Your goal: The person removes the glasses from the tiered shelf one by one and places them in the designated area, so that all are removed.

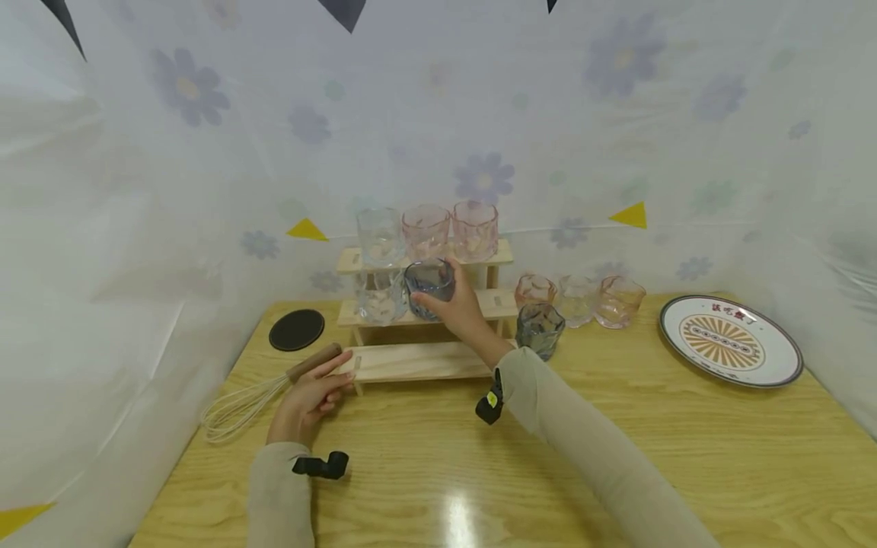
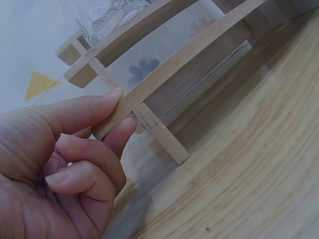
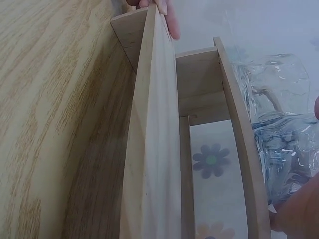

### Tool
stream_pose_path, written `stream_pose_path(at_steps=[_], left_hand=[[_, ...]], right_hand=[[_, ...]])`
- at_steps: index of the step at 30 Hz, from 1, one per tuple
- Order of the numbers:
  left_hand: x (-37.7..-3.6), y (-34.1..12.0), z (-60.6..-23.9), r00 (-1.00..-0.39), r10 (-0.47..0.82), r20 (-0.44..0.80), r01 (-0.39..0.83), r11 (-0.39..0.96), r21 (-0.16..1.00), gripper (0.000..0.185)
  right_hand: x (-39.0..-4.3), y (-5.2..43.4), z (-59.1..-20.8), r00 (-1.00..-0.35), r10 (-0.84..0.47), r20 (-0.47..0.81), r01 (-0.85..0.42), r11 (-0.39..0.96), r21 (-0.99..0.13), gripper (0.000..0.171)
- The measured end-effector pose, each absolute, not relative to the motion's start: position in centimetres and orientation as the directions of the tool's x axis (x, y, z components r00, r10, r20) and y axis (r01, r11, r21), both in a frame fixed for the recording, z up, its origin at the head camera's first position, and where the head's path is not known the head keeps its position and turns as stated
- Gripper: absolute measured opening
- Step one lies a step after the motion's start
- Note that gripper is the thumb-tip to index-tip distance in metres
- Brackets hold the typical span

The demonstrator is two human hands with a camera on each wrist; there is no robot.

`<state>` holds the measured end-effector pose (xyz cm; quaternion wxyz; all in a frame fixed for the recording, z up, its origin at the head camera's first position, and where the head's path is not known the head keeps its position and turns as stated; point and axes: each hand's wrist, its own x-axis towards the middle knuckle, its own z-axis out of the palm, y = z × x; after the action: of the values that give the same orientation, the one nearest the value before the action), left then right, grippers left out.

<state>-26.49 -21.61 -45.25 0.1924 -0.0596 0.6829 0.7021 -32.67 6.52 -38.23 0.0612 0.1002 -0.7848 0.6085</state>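
On the pale wooden tabletop [image 1: 617,396], a person's right hand [image 1: 457,308] closes its grip around a smoky blue faceted glass tumbler [image 1: 429,283], held at the middle tier of a three-step light wooden display rack [image 1: 418,361], just beside a clear glass tumbler [image 1: 379,298]. The left hand [image 1: 311,396] pinches the end of the rack's lowest step between thumb and fingers [image 2: 112,99]. A wire whisk with a wooden handle [image 1: 263,392] lies touching that hand, near a round black coaster [image 1: 297,329].

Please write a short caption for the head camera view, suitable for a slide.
Right hand sets a grey glass on the wooden rack; left hand steadies it.
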Motion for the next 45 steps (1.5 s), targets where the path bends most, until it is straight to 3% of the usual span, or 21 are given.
stream_pose_path(at_steps=[11,23,29,37,45], left_hand=[[-26.8,-21.4,-45.5,-0.92,0.179,-0.349,-0.352,0.012,0.936,0.061],[-26.9,-22.0,-45.6,-0.92,0.173,-0.353,-0.354,0.023,0.935,0.061],[-26.8,-22.1,-45.6,-0.923,0.178,-0.342,-0.343,0.028,0.939,0.062],[-26.9,-22.1,-45.4,-0.922,0.189,-0.339,-0.342,0.021,0.94,0.062],[-27.0,-22.0,-45.5,-0.919,0.186,-0.347,-0.353,-0.001,0.936,0.062]], right_hand=[[-32.1,8.2,-38.5,-0.982,-0.068,0.176,-0.188,0.263,-0.946,0.09],[-30.9,11.2,-38.6,-0.954,-0.1,0.282,-0.296,0.185,-0.937,0.08],[-30.0,13.2,-37.9,-0.972,-0.092,0.215,-0.231,0.229,-0.946,0.08],[-29.4,16.8,-37.8,-0.981,-0.036,0.192,-0.194,0.251,-0.948,0.085],[-28.8,21.6,-37.1,-0.963,0.066,0.26,-0.235,0.263,-0.936,0.084]])
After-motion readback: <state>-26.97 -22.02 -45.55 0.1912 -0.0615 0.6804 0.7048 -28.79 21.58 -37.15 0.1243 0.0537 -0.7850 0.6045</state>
